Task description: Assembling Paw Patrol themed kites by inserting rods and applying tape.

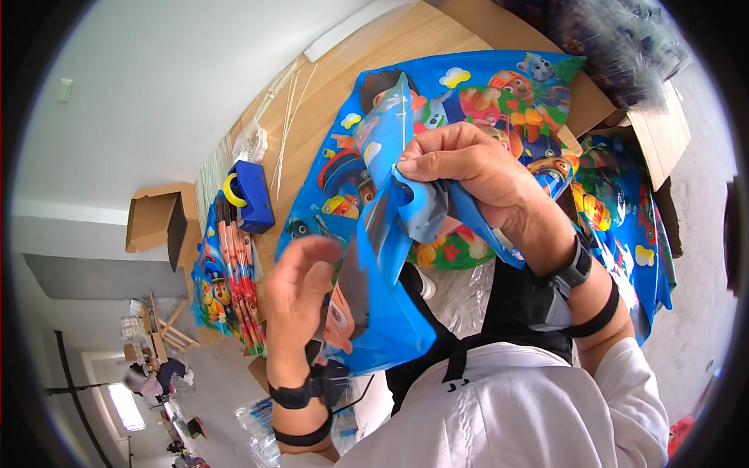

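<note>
A thin, shiny blue sheet [320, 183] printed with cartoon animals spreads over the wooden table and hangs over its near edge. One part is gathered and folded up in front of me, with a grey underside showing. My right hand [476, 171] pinches this gathered part between thumb and fingers. Beside the hanging fold, to its left, my left hand [300, 288] is slightly blurred. Its fingers are bent, thumb apart, with nothing seen in them.
Left on the wooden table [382, 39] stand a blue tape dispenser [251, 195] and thin pale sticks [285, 129]. Folded printed sheets [230, 281] hang at the left edge. An open cardboard box [655, 148] with more sheets is at right, below clear plastic bags [624, 43]. A person [160, 378] is far left.
</note>
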Available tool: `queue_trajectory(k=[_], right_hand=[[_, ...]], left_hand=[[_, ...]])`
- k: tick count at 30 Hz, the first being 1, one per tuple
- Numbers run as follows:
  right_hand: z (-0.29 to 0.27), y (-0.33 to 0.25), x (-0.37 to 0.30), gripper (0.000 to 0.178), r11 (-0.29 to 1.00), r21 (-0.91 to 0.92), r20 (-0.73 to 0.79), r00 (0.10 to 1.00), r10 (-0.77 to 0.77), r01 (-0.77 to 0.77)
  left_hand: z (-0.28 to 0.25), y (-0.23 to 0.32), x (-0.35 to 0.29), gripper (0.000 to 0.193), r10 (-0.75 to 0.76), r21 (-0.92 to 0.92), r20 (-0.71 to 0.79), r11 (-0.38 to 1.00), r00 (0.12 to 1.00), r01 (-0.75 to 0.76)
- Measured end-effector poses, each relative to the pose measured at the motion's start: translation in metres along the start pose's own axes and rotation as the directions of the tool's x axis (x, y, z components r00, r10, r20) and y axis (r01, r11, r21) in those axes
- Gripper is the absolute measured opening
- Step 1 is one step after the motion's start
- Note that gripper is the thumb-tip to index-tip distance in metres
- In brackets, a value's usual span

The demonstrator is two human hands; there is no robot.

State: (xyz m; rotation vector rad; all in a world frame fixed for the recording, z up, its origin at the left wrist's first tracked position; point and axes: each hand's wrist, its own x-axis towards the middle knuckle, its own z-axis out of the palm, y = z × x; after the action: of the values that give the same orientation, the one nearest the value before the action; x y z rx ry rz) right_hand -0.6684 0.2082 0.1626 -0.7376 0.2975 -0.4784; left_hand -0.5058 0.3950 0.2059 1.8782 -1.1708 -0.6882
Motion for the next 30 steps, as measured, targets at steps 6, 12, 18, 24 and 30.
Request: queue_trajectory(k=[6,12,18,24,30], right_hand=[[0.011,0.007,-0.006,0.011,0.999,-0.029,0.024,0.999,0.026,-0.025],[0.01,0.014,-0.005,0.008,0.996,-0.085,-0.05,0.999,0.001,-0.005],[0.011,0.021,-0.004,0.006,0.997,-0.048,0.017,0.998,-0.058,0.059],[0.014,0.024,-0.005,0.01,0.997,-0.063,-0.036,0.999,-0.035,0.033],[0.015,0.029,-0.005,0.009,0.998,-0.052,-0.066,0.997,-0.049,0.046]], left_hand=[[0.037,0.049,0.014,0.047,0.477,0.409,-0.183,0.832,0.859,-0.375],[0.048,0.049,0.029,0.008,0.328,0.264,-0.165,0.923,0.93,-0.279],[0.053,0.037,0.035,0.003,0.415,0.23,-0.196,0.9,0.888,-0.37],[0.051,0.034,0.036,0.007,0.358,0.096,-0.206,0.934,0.911,-0.345],[0.054,0.031,0.036,0.008,0.277,-0.03,-0.247,0.956,0.929,-0.293]])
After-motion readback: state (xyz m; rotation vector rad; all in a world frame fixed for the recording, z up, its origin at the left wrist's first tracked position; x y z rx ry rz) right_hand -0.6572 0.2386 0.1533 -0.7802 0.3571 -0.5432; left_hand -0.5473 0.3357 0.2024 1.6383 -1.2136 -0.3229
